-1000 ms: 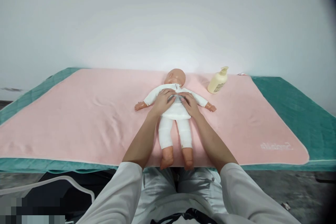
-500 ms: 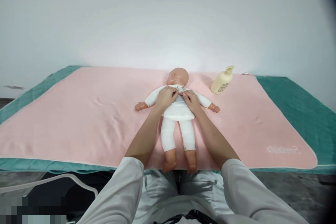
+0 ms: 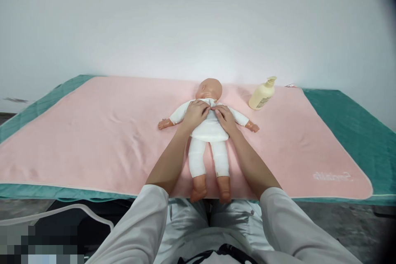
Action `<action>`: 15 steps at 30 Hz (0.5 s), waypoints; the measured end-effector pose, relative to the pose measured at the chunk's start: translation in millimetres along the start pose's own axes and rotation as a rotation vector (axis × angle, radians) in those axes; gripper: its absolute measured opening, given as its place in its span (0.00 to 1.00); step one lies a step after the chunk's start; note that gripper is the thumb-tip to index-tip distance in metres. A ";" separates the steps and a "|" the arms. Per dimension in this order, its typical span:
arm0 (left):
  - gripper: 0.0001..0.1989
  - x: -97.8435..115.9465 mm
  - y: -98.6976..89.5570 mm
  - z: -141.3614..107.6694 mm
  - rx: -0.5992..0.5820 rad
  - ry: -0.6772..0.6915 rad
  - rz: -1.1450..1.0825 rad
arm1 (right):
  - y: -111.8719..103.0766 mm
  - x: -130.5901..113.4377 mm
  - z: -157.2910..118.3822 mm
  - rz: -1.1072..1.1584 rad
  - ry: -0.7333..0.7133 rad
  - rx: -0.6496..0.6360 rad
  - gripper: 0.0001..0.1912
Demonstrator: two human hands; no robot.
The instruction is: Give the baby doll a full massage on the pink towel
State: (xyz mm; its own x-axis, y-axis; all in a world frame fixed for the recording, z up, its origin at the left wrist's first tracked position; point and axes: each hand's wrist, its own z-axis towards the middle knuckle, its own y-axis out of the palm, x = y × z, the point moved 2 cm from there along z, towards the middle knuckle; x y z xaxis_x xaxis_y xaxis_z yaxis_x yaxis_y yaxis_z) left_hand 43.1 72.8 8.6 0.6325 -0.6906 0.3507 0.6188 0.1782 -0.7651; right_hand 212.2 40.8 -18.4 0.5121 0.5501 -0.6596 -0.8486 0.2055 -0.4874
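A baby doll (image 3: 210, 134) in white cloth lies on a pink mat, its head away from me and its arms spread. The face does not show; a small dark slit or seam is visible below the neck. On the left of its upper back rests my left hand (image 3: 197, 112), palm down, fingers laid flat and pointing inward. My right hand (image 3: 225, 116) lies the same way on the right side. The fingertips of both hands nearly meet at the middle, just under the seam. Neither hand visibly grips anything.
A pale yellow pump bottle (image 3: 261, 95) stands on the pink mat (image 3: 93, 132), right of the doll's head. Beneath the mat is a green cover (image 3: 349, 115). A white wall (image 3: 198, 20) rises behind. At the lower left a pale tube (image 3: 77, 206) curves over something dark.
The view has shifted very slightly. Both hands stay in nearly the same place on the doll's upper back.
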 end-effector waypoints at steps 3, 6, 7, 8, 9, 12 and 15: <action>0.12 -1.7 0.9 0.9 0.004 -0.009 -0.018 | -0.1 0.5 0.7 0.010 0.001 -0.008 0.25; 0.12 -3.0 0.8 1.3 0.001 -0.010 -0.038 | 0.1 2.3 0.5 0.012 -0.010 -0.015 0.24; 0.12 -3.4 0.7 1.2 0.002 -0.009 -0.043 | 0.2 2.8 0.1 0.011 -0.015 -0.013 0.24; 0.12 -3.6 0.5 1.1 0.005 -0.006 -0.049 | 0.3 3.3 -0.3 0.011 -0.020 -0.009 0.24; 0.12 -3.9 0.4 0.8 0.010 -0.003 -0.054 | 0.3 3.6 -0.7 0.010 -0.025 -0.003 0.23; 0.12 -3.9 0.3 -0.4 0.018 0.004 -0.066 | 0.3 3.5 -1.8 0.006 -0.031 0.006 0.23; 0.12 -3.0 0.1 -1.7 0.021 0.002 -0.065 | 0.3 2.5 -2.4 -0.005 -0.035 0.005 0.23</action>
State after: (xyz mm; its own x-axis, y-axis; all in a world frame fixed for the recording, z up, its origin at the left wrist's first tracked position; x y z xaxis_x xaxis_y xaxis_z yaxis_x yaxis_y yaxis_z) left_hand 40.5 73.7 6.6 0.5898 -0.7024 0.3985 0.6685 0.1479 -0.7289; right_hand 213.6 40.4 -21.6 0.5114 0.5774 -0.6365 -0.8469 0.2127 -0.4874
